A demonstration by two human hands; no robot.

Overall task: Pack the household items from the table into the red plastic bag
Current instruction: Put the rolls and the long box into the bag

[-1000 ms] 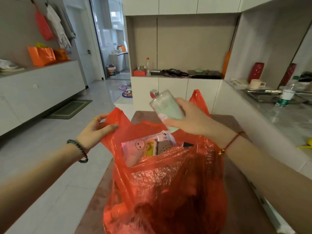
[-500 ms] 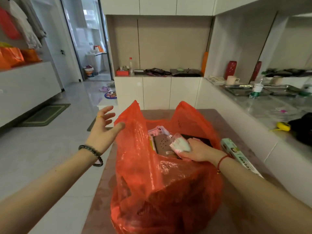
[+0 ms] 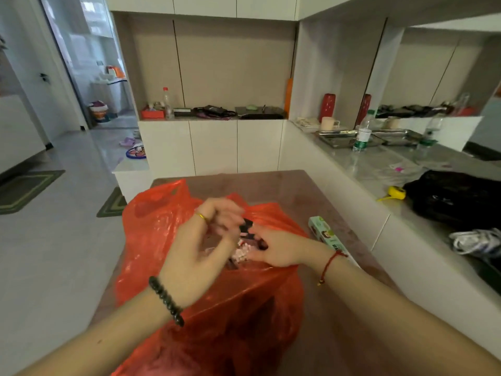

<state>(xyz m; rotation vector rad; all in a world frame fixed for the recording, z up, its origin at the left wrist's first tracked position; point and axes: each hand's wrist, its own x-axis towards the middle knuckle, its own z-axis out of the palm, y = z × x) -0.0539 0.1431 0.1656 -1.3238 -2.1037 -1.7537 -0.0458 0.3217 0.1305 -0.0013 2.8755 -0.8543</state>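
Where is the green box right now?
In the head view the green box lies flat on the table, just right of the red bag and beside the right wrist, still outside the bag.

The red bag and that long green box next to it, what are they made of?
The red bag looks like thin, shiny plastic film: it crinkles, catches the light, and dark shapes show faintly through it. The green box looks like printed cardboard, going by its straight edges, flat faces and matte colours, though it is too blurred to be sure.
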